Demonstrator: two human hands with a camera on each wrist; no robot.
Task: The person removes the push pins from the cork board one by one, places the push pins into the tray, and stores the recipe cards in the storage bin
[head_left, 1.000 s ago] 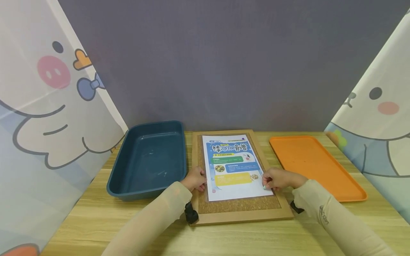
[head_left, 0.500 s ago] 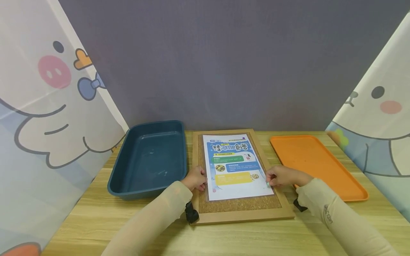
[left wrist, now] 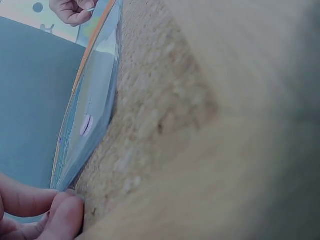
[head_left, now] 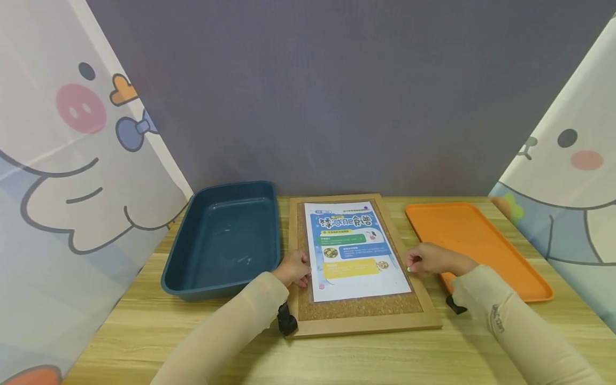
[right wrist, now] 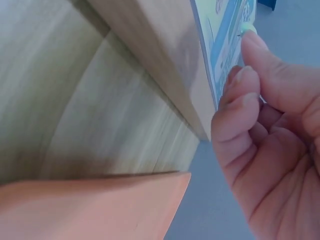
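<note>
1. A blue bin (head_left: 226,230) was placed left of the board (head_left: 368,323); pale marks were seen on its floor.
2. An orange tray (head_left: 476,240) was placed to the board's right, partly hidden by the right wrist.
3. The poster's left edge was pinched between the thumb and fingertips of the left hand (head_left: 293,269).
4. A small green pin (right wrist: 248,27) was grasped at the thumb tip of the right hand (head_left: 428,258), its other fingers curled, near the poster's right edge.
5. The poster (head_left: 358,287) was spread over the board's cork, between bin and tray; its top right corner was marked by a purple dot (head_left: 366,207).
6. Everything was supported by a wood-grain table (head_left: 337,363), backed by a grey panel (head_left: 308,96) and flanked by cartoon-printed walls (head_left: 48,133).
</note>
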